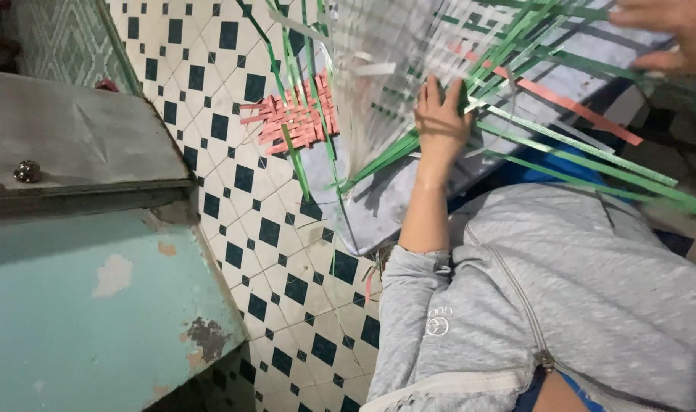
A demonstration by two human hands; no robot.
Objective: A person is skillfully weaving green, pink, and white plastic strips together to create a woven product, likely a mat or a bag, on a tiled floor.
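The left hand (439, 118) lies flat with the fingers spread wide on a woven sheet of clear, green and white strips (409, 61); it presses on the sheet and closes around nothing. The right hand (668, 34) is at the upper right edge of the view and only partly seen; its fingers curl over the far side of the same sheet, but I cannot tell if they really pinch a strip. The woven sheet is directly under both hands and stretches between them; long loose green strips (592, 164) run out from it, passing just to the right of the left hand and under the right hand. A red strip (584, 111) lies between the two hands. A small pink woven piece (294, 114) rests on the tiled floor (249, 206), to the left of the left hand and near it. A grey sleeve (417, 305) covers the left arm below the wrist; a pale blue metal cabinet (96, 305) stands well apart, far left of the left hand.
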